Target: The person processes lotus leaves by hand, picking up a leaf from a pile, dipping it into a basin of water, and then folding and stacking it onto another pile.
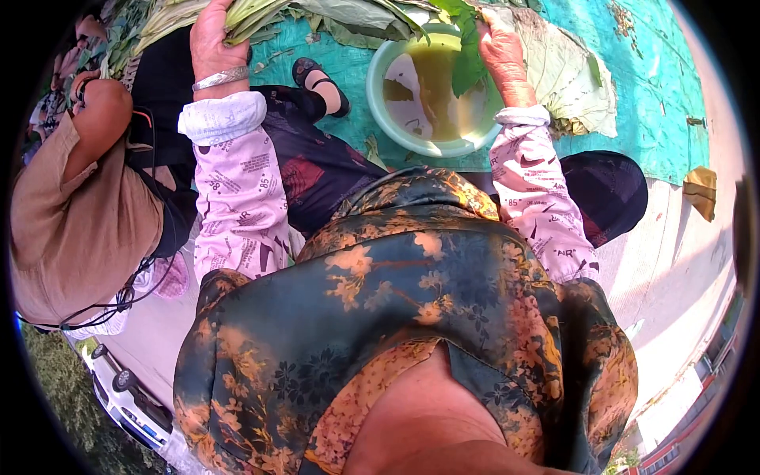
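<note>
My left hand (218, 51), with a silver bracelet at its wrist, is closed around the stalks of a bundle of long pale-green leaves (273, 14) at the top left. My right hand (503, 63) has its fingers closed at the edge of a bright green leaf (469, 67), which hangs over a pale green basin (434, 148). Yellowish-green liquid stands in the basin, between my two hands. Beside my right hand, a large pale, dried-looking leaf (571, 75) lies on the sheet. The fingertips of both hands are partly cut off or hidden.
A turquoise sheet (657, 103) covers the ground ahead. At left sits another person in brown clothing (87, 198), with black cables (119, 305) nearby. A black shoe (319, 83) rests left of the basin. A brown scrap (700, 192) lies at the sheet's right edge.
</note>
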`<state>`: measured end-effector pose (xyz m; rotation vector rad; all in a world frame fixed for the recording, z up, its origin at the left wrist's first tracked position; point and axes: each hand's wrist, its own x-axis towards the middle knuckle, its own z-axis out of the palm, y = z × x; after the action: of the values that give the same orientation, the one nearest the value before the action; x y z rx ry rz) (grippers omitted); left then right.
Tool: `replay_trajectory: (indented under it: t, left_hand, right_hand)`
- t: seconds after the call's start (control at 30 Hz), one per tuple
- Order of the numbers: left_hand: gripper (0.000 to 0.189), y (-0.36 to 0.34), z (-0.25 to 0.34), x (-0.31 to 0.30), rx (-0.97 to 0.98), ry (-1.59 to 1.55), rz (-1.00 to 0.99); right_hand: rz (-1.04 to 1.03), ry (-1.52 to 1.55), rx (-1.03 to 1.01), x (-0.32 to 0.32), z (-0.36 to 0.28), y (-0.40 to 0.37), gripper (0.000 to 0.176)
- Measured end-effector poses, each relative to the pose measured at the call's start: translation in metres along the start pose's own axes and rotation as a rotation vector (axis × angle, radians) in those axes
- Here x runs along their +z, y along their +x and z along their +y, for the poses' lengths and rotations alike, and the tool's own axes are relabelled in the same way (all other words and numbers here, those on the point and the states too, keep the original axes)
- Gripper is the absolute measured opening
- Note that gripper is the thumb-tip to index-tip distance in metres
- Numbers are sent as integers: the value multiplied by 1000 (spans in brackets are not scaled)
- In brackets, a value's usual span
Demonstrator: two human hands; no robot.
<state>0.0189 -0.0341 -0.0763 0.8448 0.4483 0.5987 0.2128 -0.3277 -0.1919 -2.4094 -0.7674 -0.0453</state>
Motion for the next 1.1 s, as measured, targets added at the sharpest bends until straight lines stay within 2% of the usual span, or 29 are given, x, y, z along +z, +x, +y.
replay_trajectory:
  t: [0.07, 0.13, 0.17, 0.2, 0.27, 0.3, 0.37, 0.4, 0.43, 0.47, 0.5, 0.53, 0.63, 0.73, 0.87, 0.9, 1.0, 1.03, 1.1]
  left_hand:
    - [22, -6, -5, 0, -8, -14, 51]
    - [21, -16, 0, 10, -89, -45, 113]
    - [21, -20, -2, 17, -83, -70, 106]
    - [22, -27, 4, 22, -56, -93, 110]
    - [25, -41, 18, 39, 42, -159, 125]
    - [21, -46, 23, 47, 113, -161, 151]
    - [27, -48, 28, 57, 241, -162, 133]
    - [30, -54, 35, 63, 235, -138, 151]
    - [34, -69, 48, 76, 94, -173, 313]
    - [38, -50, 33, 69, 155, -180, 171]
    - [42, -70, 51, 80, 145, -132, 254]
    - [44, -62, 47, 76, 184, -120, 187]
    - [52, -61, 44, 79, 115, -27, 234]
    - [62, -59, 43, 82, 38, 70, 264]
    - [63, -57, 37, 85, 35, 30, 235]
    - [63, -57, 38, 83, 15, 38, 242]
    - [64, -58, 40, 83, -46, 56, 252]
    - [63, -56, 39, 82, -24, 90, 274]
    - [62, -54, 34, 85, 22, 107, 283]
  right_hand:
    - [-121, 105, -74, 24, 0, -21, 29]
    - [-310, 47, -140, 61, 22, -46, 33]
    - [-435, -65, -84, 71, 24, -61, 38]
    - [-327, -18, -327, 92, 41, -72, 41]
    - [-369, 61, -502, 124, 72, -79, 37]
    - [-442, 61, -370, 126, 66, -90, 35]
    - [-533, 128, -502, 144, 79, -93, 35]
    - [-591, 16, -539, 152, 90, -91, 40]
    - [-766, -235, -458, 140, 72, -90, 43]
    - [-637, -213, -500, 143, 81, -97, 48]
    - [-630, -280, -508, 150, 84, -97, 51]
    - [-622, -347, -507, 151, 77, -96, 55]
    - [-747, -426, -429, 135, 45, -93, 58]
    - [-793, -513, -362, 144, 42, -91, 57]
    - [-650, -533, -479, 166, 71, -103, 50]
    - [-590, -471, -514, 164, 68, -105, 40]
    - [-686, -424, -386, 132, 12, -101, 30]
    - [-647, -314, -366, 141, 24, -99, 25]
    - [-653, -403, -358, 158, 38, -94, 23]
